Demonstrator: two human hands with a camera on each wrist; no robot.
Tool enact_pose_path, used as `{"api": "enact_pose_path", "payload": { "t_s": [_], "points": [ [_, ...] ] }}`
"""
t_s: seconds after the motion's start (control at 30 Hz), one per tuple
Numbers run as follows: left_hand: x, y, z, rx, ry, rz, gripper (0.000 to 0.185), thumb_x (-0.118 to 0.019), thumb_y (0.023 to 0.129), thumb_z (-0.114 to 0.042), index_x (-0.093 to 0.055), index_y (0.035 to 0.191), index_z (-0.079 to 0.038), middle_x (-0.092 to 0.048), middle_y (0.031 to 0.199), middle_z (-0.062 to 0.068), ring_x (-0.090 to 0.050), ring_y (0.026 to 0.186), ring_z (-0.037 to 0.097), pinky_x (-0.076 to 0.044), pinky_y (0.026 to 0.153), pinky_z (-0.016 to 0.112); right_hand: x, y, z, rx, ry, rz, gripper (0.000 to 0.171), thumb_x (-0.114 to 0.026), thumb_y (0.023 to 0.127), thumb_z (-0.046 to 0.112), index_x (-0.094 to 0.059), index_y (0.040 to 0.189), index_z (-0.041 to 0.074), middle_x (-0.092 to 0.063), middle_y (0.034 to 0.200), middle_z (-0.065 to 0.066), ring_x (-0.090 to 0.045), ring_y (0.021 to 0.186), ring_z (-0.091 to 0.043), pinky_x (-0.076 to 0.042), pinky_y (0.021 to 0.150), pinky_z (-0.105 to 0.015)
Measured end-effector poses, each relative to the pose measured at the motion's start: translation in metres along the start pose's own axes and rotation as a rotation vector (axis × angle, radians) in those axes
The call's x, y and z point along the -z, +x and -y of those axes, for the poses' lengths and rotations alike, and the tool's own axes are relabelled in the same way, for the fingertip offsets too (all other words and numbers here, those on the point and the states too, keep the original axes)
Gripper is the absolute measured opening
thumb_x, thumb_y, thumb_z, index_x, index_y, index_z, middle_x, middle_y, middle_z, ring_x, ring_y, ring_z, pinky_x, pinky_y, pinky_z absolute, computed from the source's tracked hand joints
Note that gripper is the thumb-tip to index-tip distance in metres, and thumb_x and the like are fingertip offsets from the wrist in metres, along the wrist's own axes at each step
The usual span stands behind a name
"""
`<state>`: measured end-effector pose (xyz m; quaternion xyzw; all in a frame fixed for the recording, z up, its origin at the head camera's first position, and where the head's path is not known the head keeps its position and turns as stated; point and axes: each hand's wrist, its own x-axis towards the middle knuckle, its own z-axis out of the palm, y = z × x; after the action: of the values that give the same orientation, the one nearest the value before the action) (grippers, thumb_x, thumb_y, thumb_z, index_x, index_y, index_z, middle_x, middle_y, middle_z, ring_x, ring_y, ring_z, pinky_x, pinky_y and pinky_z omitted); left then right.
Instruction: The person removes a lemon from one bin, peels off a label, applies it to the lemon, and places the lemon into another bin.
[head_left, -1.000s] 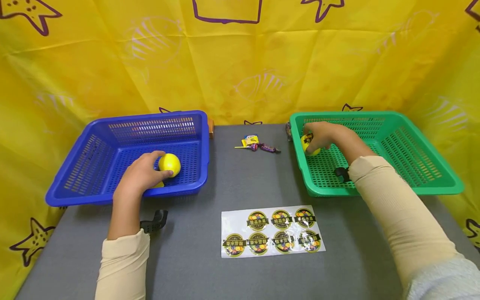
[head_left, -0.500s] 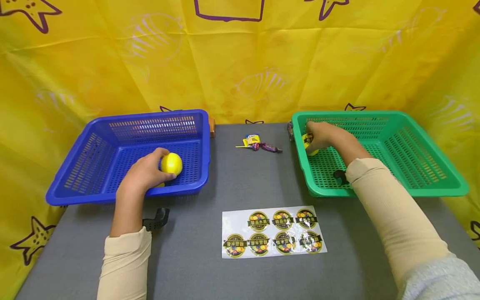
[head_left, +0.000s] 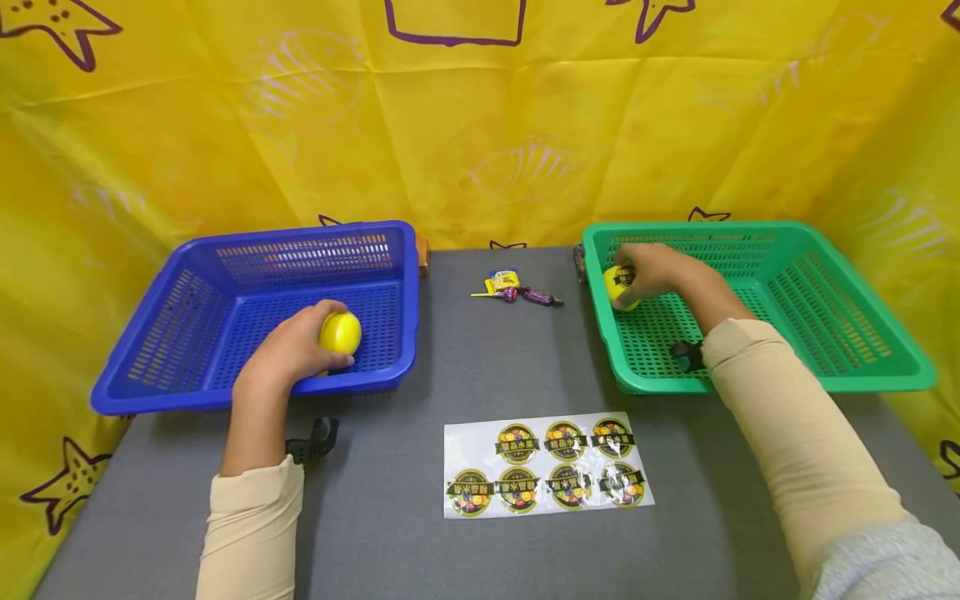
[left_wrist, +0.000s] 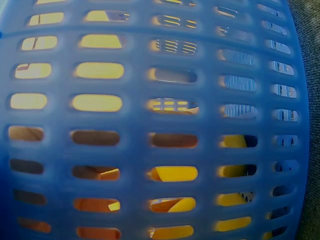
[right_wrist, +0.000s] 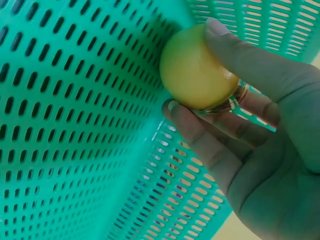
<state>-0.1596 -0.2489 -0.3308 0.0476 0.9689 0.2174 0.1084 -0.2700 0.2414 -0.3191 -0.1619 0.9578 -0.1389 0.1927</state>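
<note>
In the head view my left hand [head_left: 285, 354] reaches over the front rim of the blue basket [head_left: 300, 231] and grips a round yellow fruit [head_left: 342, 335]. Another bit of yellow shows low beneath that hand. The left wrist view is filled by the blue slotted basket wall [left_wrist: 135, 120], with yellow visible through its slots; the hand's grip is hidden there. Inside the green basket [head_left: 862, 384], near its left wall, my right hand [head_left: 656, 271] holds a second round yellow fruit [right_wrist: 192, 65] between thumb and fingers. A dark, shiny sticker [head_left: 624, 276] is on this fruit.
A white sheet of round fruit stickers [head_left: 547, 462] lies on the grey table [head_left: 375, 517] between the baskets. Farther back lie a lollipop [head_left: 510, 294], a purple-wrapped candy [head_left: 540, 297] and a yellow packet [head_left: 502, 281]. A yellow curtain [head_left: 480, 117] hangs behind.
The left fingers have come farther round their fruit, which sits slightly lower. My right hand has shifted slightly right, uncovering more of its fruit. The sticker sheet has stayed put.
</note>
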Motion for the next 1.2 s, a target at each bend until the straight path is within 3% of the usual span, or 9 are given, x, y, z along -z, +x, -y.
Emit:
{"api": "enact_pose_path", "payload": {
  "t_s": [0.17, 0.37, 0.5, 0.7, 0.83, 1.03, 1.2],
  "points": [
    [-0.001, 0.001, 0.0, -0.015, 0.007, 0.004, 0.073, -0.083, 0.082, -0.02, -0.044, 0.142, -0.001, -0.055, 0.121, 0.028, -0.052, 0.101, 0.043, -0.045, 0.083, 0.057, -0.001, 0.0, 0.0, 0.02, -0.006, -0.023, 0.068, -0.083, 0.084, 0.022, -0.047, 0.133, -0.01, -0.054, 0.119, -0.031, -0.053, 0.107, -0.046, -0.045, 0.086, -0.058],
    [-0.002, 0.001, -0.001, -0.015, 0.013, 0.043, 0.081, -0.084, 0.08, -0.017, -0.041, 0.147, -0.001, -0.048, 0.13, 0.031, -0.048, 0.107, 0.045, -0.043, 0.089, 0.061, -0.003, 0.003, 0.005, 0.012, -0.041, -0.008, 0.067, -0.083, 0.084, 0.019, -0.048, 0.132, -0.011, -0.055, 0.117, -0.03, -0.054, 0.104, -0.045, -0.045, 0.085, -0.056],
    [-0.003, 0.002, -0.001, -0.016, 0.007, 0.056, 0.082, -0.086, 0.079, -0.016, -0.041, 0.146, -0.002, -0.05, 0.128, 0.029, -0.049, 0.106, 0.044, -0.044, 0.087, 0.06, 0.0, 0.0, 0.007, -0.004, -0.044, 0.024, 0.072, -0.08, 0.086, 0.024, -0.044, 0.138, -0.01, -0.051, 0.128, -0.032, -0.05, 0.114, -0.049, -0.044, 0.09, -0.059],
    [-0.003, 0.002, -0.002, -0.029, 0.011, 0.022, 0.075, -0.088, 0.076, -0.022, -0.048, 0.136, -0.004, -0.057, 0.12, 0.025, -0.052, 0.101, 0.042, -0.044, 0.083, 0.056, 0.021, -0.028, 0.022, 0.028, -0.074, 0.037, 0.068, -0.066, 0.097, 0.034, -0.041, 0.144, -0.008, -0.042, 0.144, -0.034, -0.043, 0.127, -0.052, -0.039, 0.098, -0.063],
    [-0.003, 0.002, -0.001, -0.049, 0.034, 0.035, 0.083, -0.088, 0.075, -0.025, -0.046, 0.142, 0.0, -0.053, 0.125, 0.027, -0.051, 0.105, 0.041, -0.045, 0.086, 0.057, 0.024, -0.059, 0.04, 0.101, -0.093, -0.06, 0.057, -0.065, 0.099, 0.031, -0.049, 0.139, -0.005, -0.052, 0.138, -0.03, -0.051, 0.121, -0.047, -0.042, 0.096, -0.061],
    [-0.004, 0.0, -0.002, -0.074, 0.089, 0.007, 0.085, -0.087, 0.074, -0.032, -0.05, 0.141, 0.006, -0.051, 0.125, 0.028, -0.051, 0.103, 0.041, -0.046, 0.084, 0.055, -0.012, -0.103, 0.071, 0.245, -0.08, -0.233, 0.051, -0.067, 0.097, 0.031, -0.056, 0.135, -0.002, -0.058, 0.133, -0.021, -0.054, 0.121, -0.041, -0.042, 0.099, -0.058],
    [-0.003, -0.001, -0.003, -0.07, 0.071, -0.078, 0.081, -0.086, 0.075, -0.034, -0.053, 0.138, 0.004, -0.05, 0.124, 0.027, -0.051, 0.103, 0.041, -0.046, 0.083, 0.056, -0.056, -0.116, 0.084, 0.352, -0.057, -0.334, 0.058, -0.068, 0.097, 0.035, -0.053, 0.141, 0.0, -0.047, 0.145, -0.023, -0.042, 0.135, -0.042, -0.034, 0.108, -0.058]
  ]
}}
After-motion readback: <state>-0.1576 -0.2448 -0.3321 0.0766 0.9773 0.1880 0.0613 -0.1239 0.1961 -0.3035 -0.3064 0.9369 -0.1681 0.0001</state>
